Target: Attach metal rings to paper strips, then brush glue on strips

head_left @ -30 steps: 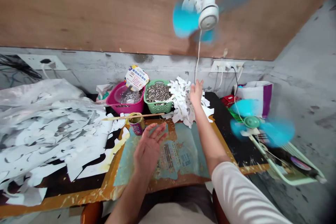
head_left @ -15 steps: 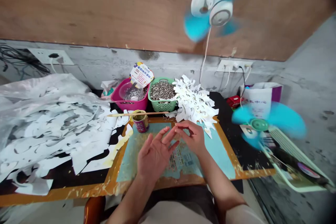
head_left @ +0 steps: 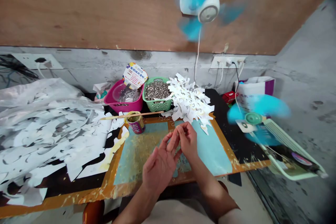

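Head view: black bench (head_left: 237,143); teal mat (head_left: 210,150) on it; white paper cut-outs (head_left: 189,99) beside a green basket (head_left: 157,103) of metal rings. Left hand (head_left: 160,169) and right hand (head_left: 187,141) sit together above the mat, fingertips meeting; any held piece cannot be told. Risk: a fumble could drop it.
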